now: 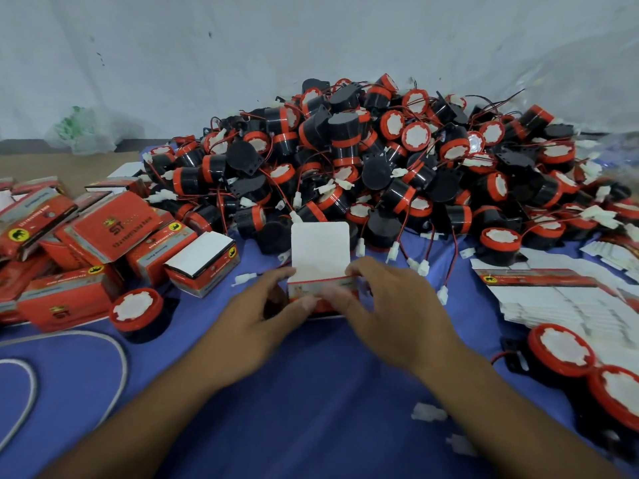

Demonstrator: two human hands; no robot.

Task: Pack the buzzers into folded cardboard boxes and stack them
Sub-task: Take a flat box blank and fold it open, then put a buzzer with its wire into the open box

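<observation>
A small red cardboard box [320, 299] with its white lid flap standing upright sits on the blue-covered desk [311, 392], pinched between both hands: the left hand [266, 309] grasps its left side, the right hand [390, 305] its right and front. Behind it rises a heap of black-and-red round buzzers [363, 157]; closed red boxes [103, 243] lie well to the left, flat white box blanks [567, 299] to the right.

Box [323, 299] contents — perhaps hidden
</observation>
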